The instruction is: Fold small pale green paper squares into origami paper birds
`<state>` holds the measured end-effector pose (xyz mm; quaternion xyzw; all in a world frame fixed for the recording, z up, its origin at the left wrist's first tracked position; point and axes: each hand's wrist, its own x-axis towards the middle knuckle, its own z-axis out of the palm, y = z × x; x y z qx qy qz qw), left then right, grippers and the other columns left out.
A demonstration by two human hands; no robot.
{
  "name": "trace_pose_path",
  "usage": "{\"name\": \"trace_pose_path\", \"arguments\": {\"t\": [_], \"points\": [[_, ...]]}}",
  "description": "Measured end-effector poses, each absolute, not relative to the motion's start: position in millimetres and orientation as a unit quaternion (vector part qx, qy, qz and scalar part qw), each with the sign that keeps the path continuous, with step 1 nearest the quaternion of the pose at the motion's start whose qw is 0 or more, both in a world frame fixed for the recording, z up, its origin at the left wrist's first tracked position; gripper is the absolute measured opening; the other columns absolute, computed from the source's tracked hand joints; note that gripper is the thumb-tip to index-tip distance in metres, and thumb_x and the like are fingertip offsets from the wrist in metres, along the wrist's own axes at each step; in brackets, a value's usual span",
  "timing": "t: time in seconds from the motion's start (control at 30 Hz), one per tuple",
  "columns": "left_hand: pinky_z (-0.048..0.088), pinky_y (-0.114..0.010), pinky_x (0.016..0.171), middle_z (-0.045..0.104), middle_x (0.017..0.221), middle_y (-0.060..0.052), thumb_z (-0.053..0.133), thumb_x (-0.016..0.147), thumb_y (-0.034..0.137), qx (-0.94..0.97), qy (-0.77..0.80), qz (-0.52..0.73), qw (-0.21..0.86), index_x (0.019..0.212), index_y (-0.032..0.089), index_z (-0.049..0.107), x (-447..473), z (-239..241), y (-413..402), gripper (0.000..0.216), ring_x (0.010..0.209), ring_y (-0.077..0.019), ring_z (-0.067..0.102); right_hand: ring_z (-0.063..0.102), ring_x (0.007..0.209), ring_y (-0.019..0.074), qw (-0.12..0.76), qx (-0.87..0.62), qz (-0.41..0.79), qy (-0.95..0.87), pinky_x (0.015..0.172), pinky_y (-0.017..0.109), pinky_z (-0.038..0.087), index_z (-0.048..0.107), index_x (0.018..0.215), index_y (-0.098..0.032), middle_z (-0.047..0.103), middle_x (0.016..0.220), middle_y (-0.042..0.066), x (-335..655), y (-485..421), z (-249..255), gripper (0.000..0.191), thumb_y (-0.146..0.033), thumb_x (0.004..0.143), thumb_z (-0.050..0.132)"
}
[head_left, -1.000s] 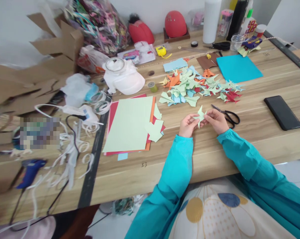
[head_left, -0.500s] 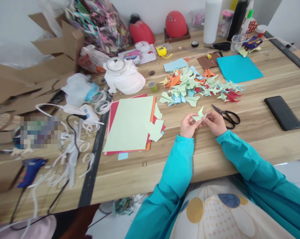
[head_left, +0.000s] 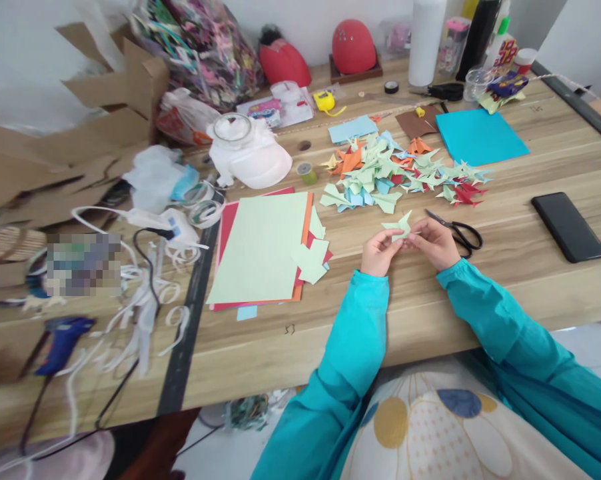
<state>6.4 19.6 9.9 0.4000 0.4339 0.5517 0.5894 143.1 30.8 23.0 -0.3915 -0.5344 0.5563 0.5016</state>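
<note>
A small pale green origami crane (head_left: 401, 225) is pinched between my two hands above the wooden table. My left hand (head_left: 379, 251) is closed on its lower left side, thumb and fingertips together. Fingers of my right hand (head_left: 435, 243) grip the right side of the same folded paper, and they hide part of it. Black-handled scissors (head_left: 466, 237) lie just beyond my right hand. Behind the hands is a pile of folded paper cranes (head_left: 375, 170) in green, orange, blue and red.
Left of my hands lie stacked paper sheets (head_left: 260, 250) with small cut pieces (head_left: 311, 261). A black phone (head_left: 569, 227) is at the right, bright blue paper (head_left: 482, 137) behind. A blue glue gun (head_left: 64, 345), cords and a cardboard box (head_left: 115, 100) crowd the left.
The crane has turned slightly in my fingers, and its pale points now spread more to the left and upper right. My right hand has shifted a little to the right.
</note>
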Motion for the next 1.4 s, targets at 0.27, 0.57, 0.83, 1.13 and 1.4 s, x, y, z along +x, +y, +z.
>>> {"name": "trace_pose_path", "arguments": {"t": [0.27,0.57,0.83,1.13,1.4], "points": [[0.051,-0.031,0.068,0.065,0.062,-0.002,0.071,0.06,0.036,0.324,0.42,0.578,0.62,0.082,0.015,0.065,5.5,2.8,24.4,0.031,0.061,-0.0152,0.063,0.057,0.064,0.0147,0.483,-0.404,0.533,-0.566,0.059,0.029,0.047,0.059,0.073,-0.018,0.06,0.067,0.001,143.2,29.4,21.7,0.026,-0.038,0.06,0.072],[0.05,-0.028,0.068,0.065,0.067,0.0,0.074,0.055,0.03,0.333,0.427,0.599,0.59,0.081,0.017,0.065,3.5,0.9,25.2,0.03,0.062,-0.0121,0.062,0.059,0.067,0.0163,0.483,-0.418,0.506,-0.58,0.058,0.029,0.047,0.06,0.074,-0.019,0.062,0.07,0.003,142.6,28.3,21.7,0.026,-0.04,0.062,0.07],[0.051,-0.03,0.069,0.066,0.065,-0.001,0.074,0.056,0.03,0.352,0.428,0.565,0.612,0.076,0.016,0.067,4.7,3.2,23.2,0.026,0.062,-0.0133,0.063,0.06,0.065,0.0176,0.475,-0.422,0.51,-0.579,0.061,0.032,0.049,0.06,0.074,-0.019,0.063,0.071,0.003,143.3,28.9,19.7,0.027,-0.041,0.062,0.07],[0.052,-0.031,0.074,0.069,0.071,-0.004,0.073,0.056,0.031,0.361,0.428,0.546,0.623,0.078,0.016,0.068,4.2,4.1,21.8,0.027,0.065,-0.0144,0.064,0.059,0.07,0.0183,0.477,-0.426,0.454,-0.621,0.062,0.032,0.049,0.064,0.076,-0.02,0.063,0.075,0.004,144.8,28.9,23.6,0.025,-0.042,0.065,0.067],[0.052,-0.032,0.072,0.069,0.069,-0.003,0.073,0.057,0.032,0.351,0.441,0.56,0.607,0.077,0.015,0.068,6.4,-0.1,23.3,0.026,0.062,-0.014,0.064,0.058,0.069,0.0171,0.486,-0.43,0.434,-0.625,0.062,0.03,0.047,0.066,0.075,-0.02,0.063,0.074,0.004,145.2,32.4,21.3,0.018,-0.037,0.069,0.065]]}}
